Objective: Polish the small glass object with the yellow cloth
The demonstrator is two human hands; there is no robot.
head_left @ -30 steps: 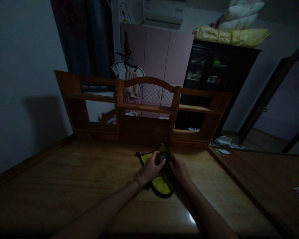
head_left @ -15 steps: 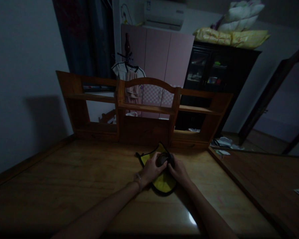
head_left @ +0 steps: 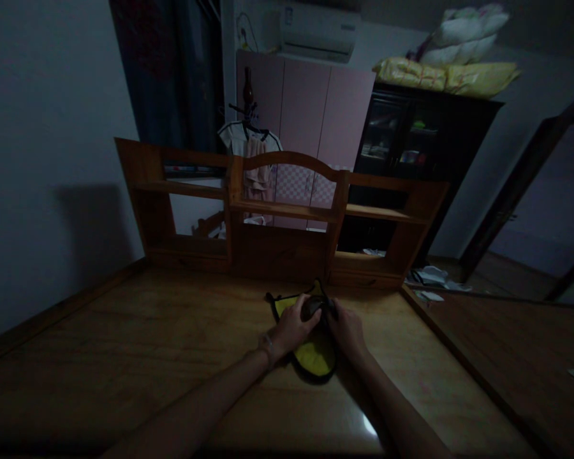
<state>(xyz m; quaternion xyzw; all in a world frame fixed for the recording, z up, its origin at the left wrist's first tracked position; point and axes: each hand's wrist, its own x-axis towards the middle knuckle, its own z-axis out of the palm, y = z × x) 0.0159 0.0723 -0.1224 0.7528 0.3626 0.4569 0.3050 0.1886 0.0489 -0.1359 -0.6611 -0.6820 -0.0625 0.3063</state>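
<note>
A yellow cloth with dark trim [head_left: 316,357] lies on the wooden table [head_left: 172,344], just in front of the shelf unit. On top of it sits a small dark rounded object [head_left: 312,308]. My left hand [head_left: 294,328] curls over the object from the left, fingers wrapped on it. From the right, my right hand [head_left: 347,328] closes against the same object and the cloth's upper edge. The room is dim, so what the dark object is stays unclear.
A low wooden shelf unit [head_left: 287,217] runs along the table's far edge. Behind it stand a pink wardrobe [head_left: 310,127] and a dark cabinet [head_left: 411,146] with bedding on top. Papers [head_left: 433,277] lie on the floor at the right.
The view has shifted slightly. Both hands stay on the dark object atop the yellow cloth, with only small finger movements.
</note>
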